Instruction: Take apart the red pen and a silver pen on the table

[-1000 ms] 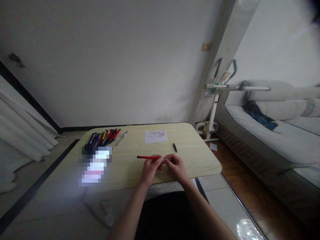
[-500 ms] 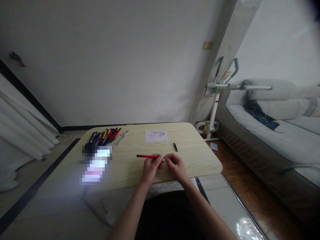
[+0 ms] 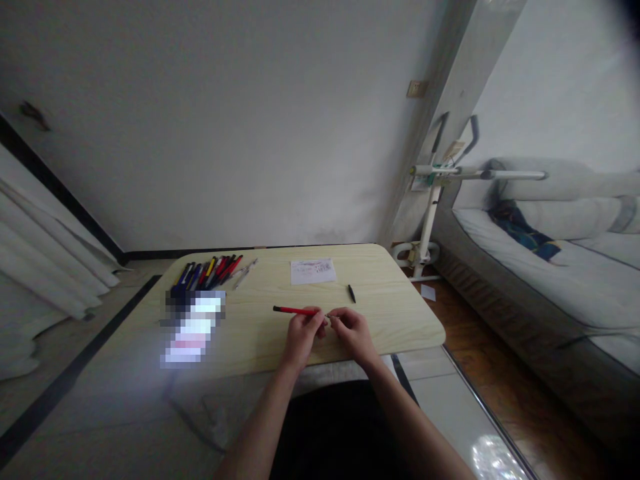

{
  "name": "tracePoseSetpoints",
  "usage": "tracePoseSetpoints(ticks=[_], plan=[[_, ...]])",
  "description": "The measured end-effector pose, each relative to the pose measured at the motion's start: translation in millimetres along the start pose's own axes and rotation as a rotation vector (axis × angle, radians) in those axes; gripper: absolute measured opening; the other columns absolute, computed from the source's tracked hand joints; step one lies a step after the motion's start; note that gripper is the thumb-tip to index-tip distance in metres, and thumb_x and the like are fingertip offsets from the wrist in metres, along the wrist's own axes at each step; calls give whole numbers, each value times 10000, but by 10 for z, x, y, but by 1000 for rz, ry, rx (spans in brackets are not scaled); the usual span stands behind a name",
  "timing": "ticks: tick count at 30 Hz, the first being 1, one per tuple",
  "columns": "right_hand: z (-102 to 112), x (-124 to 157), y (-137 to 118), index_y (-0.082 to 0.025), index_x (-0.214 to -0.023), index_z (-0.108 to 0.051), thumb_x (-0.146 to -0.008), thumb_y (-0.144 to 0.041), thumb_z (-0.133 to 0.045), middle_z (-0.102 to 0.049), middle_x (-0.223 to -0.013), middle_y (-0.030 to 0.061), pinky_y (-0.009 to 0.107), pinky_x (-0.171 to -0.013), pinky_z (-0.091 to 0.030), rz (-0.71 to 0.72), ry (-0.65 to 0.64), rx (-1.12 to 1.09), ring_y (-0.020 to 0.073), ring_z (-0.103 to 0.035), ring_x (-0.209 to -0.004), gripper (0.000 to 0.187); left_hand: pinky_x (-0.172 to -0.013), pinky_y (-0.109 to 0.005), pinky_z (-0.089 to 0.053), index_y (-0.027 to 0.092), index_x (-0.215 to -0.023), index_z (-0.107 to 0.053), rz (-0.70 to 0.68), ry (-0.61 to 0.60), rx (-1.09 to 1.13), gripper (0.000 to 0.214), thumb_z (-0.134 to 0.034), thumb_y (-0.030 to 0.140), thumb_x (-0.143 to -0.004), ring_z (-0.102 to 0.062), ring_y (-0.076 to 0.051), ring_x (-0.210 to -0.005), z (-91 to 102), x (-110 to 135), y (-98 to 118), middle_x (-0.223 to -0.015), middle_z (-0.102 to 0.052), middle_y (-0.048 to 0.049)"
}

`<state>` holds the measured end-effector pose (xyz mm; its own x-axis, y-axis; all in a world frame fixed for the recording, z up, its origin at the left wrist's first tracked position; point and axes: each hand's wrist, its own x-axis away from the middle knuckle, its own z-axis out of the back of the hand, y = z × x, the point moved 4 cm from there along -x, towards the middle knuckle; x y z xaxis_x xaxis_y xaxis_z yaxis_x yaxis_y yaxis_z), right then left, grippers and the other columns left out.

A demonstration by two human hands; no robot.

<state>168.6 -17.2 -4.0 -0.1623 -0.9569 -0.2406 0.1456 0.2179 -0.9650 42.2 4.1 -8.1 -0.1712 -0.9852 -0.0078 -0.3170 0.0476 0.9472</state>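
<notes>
Head view, red pen (image 3: 295, 311) gripped in left hand (image 3: 301, 335), right hand (image 3: 353, 331) at its tip

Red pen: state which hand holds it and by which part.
The left hand grips the red pen by its right end; the right hand pinches that same end, the exact part too small to tell.

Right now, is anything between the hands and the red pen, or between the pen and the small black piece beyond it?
Nothing visible. The left hand holds the pen, and the right hand pinches its end. Only bare table lies between them and the black piece.
</notes>
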Motion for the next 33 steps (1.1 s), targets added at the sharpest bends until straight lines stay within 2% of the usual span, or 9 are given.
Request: tracePoseSetpoints(ticks=[17,28,33], plan=[[-18,-3,-24,-168,-714,-631,-711,-246,-552,-636,-645,27,247,-541,-443,15,-16,23,155,-567,-609,112,-461,-200,-385,118,-805,-578,-1,-2,-1,269,-627,355,-688,-494,-84,-477,-6,-2,-12,-606,-574,-1],[-21,-1,22,-166,-686,-621,-704,-251,-547,-627,-629,21,250,-552,-437,12,21,41,153,-563,-595,115,-459,-201,-393,119,-779,-586,-28,-20,-70,261,-605,370,-709,-500,-89,-475,-28,5,40,-603,-570,-6],[-47,-3,-16,-165,-691,-626,-719,-295,-559,-634,-635,24,258,-562,-446,8,21,16,156,-573,-601,149,-460,-204,-401,128,-737,-587,-35,56,-76,286,-616,409,-686,-504,-96,-467,-19,10,56,-576,-567,0]])
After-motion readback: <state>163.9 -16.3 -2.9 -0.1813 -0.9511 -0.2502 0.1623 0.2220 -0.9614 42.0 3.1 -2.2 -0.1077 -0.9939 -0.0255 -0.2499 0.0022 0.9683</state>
